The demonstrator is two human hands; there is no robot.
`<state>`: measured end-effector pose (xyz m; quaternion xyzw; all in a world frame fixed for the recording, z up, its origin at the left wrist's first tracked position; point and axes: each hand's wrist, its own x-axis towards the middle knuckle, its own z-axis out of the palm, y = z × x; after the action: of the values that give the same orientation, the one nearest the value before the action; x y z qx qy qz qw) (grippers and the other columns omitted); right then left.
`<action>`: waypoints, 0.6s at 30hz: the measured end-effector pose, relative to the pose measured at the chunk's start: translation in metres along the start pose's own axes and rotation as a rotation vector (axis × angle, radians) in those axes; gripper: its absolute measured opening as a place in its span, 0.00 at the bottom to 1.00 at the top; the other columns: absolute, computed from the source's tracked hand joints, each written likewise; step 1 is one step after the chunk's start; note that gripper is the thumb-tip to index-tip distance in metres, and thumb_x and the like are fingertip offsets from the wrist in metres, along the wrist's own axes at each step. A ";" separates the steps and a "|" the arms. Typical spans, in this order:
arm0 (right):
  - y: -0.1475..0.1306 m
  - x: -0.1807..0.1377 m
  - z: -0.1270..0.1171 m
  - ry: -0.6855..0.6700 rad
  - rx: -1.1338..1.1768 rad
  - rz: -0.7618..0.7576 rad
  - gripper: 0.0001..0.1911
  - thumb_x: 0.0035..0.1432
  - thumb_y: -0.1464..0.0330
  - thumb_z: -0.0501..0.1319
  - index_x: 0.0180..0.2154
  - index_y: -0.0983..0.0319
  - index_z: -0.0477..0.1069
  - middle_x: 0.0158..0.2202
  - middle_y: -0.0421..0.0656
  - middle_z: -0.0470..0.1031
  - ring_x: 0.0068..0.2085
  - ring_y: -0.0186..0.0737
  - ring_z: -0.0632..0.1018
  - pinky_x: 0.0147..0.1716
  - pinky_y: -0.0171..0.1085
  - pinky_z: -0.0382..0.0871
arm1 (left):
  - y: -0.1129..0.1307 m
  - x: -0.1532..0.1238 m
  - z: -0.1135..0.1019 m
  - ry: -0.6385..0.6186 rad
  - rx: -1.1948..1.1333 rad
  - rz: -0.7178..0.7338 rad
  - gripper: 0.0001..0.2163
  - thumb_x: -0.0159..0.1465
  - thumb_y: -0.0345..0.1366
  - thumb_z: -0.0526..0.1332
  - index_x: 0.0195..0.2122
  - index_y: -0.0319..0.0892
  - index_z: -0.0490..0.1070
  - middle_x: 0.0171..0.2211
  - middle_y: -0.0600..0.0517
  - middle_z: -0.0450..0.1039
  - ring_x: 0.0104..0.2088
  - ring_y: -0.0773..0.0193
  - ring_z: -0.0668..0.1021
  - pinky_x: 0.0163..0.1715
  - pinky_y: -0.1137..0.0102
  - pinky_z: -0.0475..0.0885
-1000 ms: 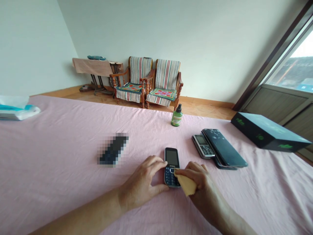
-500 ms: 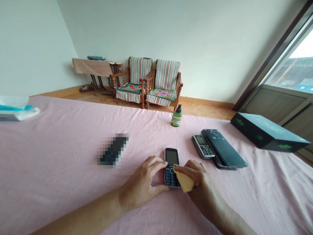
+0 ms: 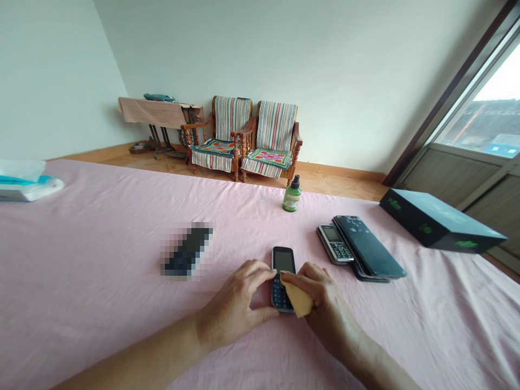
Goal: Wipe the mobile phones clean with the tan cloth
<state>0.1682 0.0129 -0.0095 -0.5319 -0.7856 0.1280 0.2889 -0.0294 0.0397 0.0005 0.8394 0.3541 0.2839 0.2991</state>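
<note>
A dark keypad mobile phone (image 3: 283,259) lies face up on the pink cloth, its screen end pointing away from me. My left hand (image 3: 242,295) grips the phone's left edge, fingertips beside the screen and thumb at the lower corner. In my right hand (image 3: 320,295) is a folded yellow cleaning cloth (image 3: 298,299), its tip pressed on the keys just below the screen. The cloth and fingers hide the right part of the keypad.
Right of my hands lie a silver keypad phone (image 3: 336,244) and stacked dark smartphones (image 3: 369,246). Beyond are a green spray bottle (image 3: 292,196) and a black box (image 3: 441,222). Leftward are a blurred-out dark device (image 3: 189,250) and a tissue pack (image 3: 32,187) on the pink bedspread (image 3: 114,227).
My right hand has slid the yellow cloth a little leftward across the keys. My left hand keeps its grip on the phone. The whole view has shifted slightly.
</note>
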 end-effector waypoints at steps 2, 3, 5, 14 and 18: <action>0.000 0.000 -0.001 -0.014 -0.012 -0.002 0.21 0.55 0.80 0.59 0.45 0.53 0.75 0.30 0.41 0.67 0.32 0.39 0.69 0.33 0.38 0.56 | 0.000 0.000 0.000 -0.002 0.001 -0.003 0.22 0.53 0.30 0.70 0.49 0.45 0.69 0.47 0.50 0.69 0.49 0.59 0.71 0.51 0.64 0.68; 0.000 0.000 -0.001 -0.021 -0.015 -0.003 0.21 0.55 0.80 0.59 0.45 0.53 0.75 0.30 0.41 0.67 0.32 0.39 0.69 0.33 0.37 0.56 | 0.000 -0.001 0.000 -0.003 0.002 -0.002 0.22 0.53 0.30 0.70 0.49 0.45 0.69 0.47 0.50 0.69 0.49 0.59 0.71 0.51 0.64 0.68; 0.000 0.000 -0.002 -0.028 -0.020 -0.013 0.21 0.56 0.81 0.59 0.46 0.52 0.75 0.30 0.40 0.67 0.32 0.38 0.69 0.33 0.37 0.55 | -0.001 -0.001 0.001 -0.002 0.004 0.001 0.22 0.53 0.30 0.70 0.49 0.45 0.69 0.46 0.50 0.69 0.48 0.59 0.71 0.51 0.64 0.68; 0.002 0.002 -0.005 -0.044 -0.049 -0.068 0.22 0.56 0.79 0.59 0.48 0.51 0.74 0.31 0.41 0.68 0.32 0.38 0.69 0.33 0.37 0.54 | -0.002 -0.001 0.002 0.004 0.004 0.005 0.22 0.53 0.29 0.70 0.49 0.46 0.69 0.47 0.50 0.68 0.49 0.58 0.71 0.51 0.63 0.68; 0.003 0.002 -0.006 -0.044 -0.067 -0.087 0.23 0.57 0.79 0.59 0.49 0.51 0.73 0.32 0.41 0.69 0.31 0.37 0.68 0.32 0.36 0.54 | -0.002 -0.001 0.002 0.004 0.005 -0.006 0.23 0.52 0.28 0.70 0.49 0.46 0.68 0.47 0.51 0.68 0.49 0.59 0.71 0.52 0.62 0.68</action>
<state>0.1731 0.0149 -0.0057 -0.5038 -0.8180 0.1006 0.2588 -0.0299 0.0392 -0.0026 0.8385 0.3577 0.2837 0.2974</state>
